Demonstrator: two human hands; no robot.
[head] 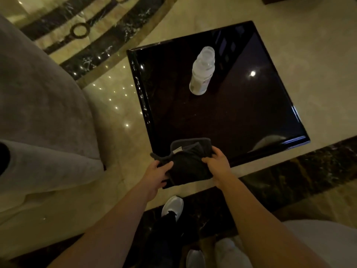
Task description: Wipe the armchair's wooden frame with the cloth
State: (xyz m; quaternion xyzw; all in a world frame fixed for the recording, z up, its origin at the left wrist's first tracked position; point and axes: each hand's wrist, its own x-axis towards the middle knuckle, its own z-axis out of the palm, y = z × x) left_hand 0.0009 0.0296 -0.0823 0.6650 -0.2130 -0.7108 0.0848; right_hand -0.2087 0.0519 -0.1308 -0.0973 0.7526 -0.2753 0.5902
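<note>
A dark folded cloth [188, 161] with a small white tag lies at the near edge of a glossy black side table [231, 113]. My left hand [156, 174] grips the cloth's left end. On its right end my right hand [217, 162] holds a fold. A grey upholstered armchair [38, 105] fills the left side of the view; its wooden frame does not show.
A clear plastic bottle [201, 71] stands toward the far side of the table. Polished marble floor [108, 93] with dark inlay bands surrounds the table. My grey shoes [172, 207] are below the table's near edge. A pale cushion or seat [328, 238] sits at the lower right.
</note>
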